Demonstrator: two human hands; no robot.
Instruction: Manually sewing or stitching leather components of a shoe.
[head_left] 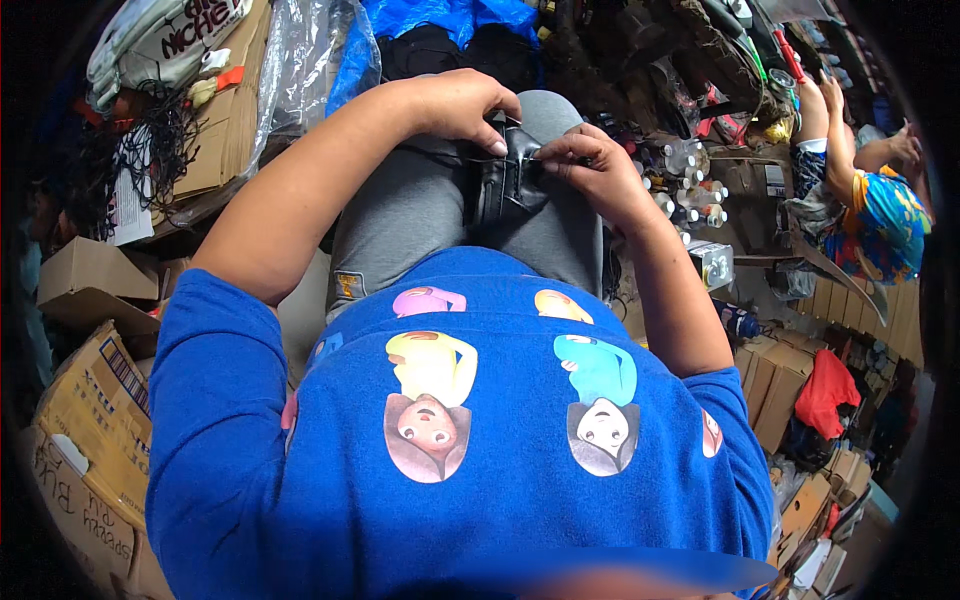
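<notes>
A shoe-shaped piece of shiny black leather [513, 175] with raised seams rests over my lap, between my grey-trousered thighs. My left hand [468, 108] comes over its far left side, thumb pressed on the leather and fingers curled around the far end; it is closed on the piece. At the right edge, my right hand [595, 165] pinches with thumb and forefinger against the leather. Whether a thread or needle is also between those fingertips is too small to tell. The underside of the leather is hidden.
Flattened cardboard [222, 130], tangled black cords [150, 165] and open cardboard boxes [95, 275] lie at the left. Small bottles [690, 180] stand to the right of my knee. Another person [880, 215] in a colourful shirt is at the far right. A red cloth [828, 392] lies on boxes.
</notes>
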